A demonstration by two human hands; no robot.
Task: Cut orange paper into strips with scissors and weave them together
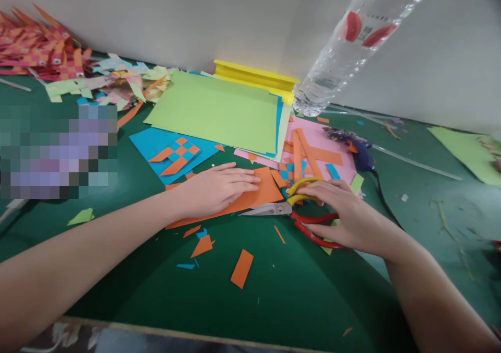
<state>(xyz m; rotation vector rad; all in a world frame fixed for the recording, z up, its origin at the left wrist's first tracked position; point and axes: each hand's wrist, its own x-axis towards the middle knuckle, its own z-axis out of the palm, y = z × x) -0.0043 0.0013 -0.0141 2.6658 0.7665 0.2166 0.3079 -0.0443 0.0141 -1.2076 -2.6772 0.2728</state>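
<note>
Bare forearms (86, 256) extend across the green table (297, 301). The left hand (219, 186) lies flat, fingers nearly together, on an orange sheet (270, 183); the right hand (348, 212) is closed around the yellow and red handles of the scissors (284, 207), their blades at the sheet's near edge. Beyond, a clear bottle (329, 76) bears a red-and-white label (368, 29), its small dark characters too blurred to read.
</note>
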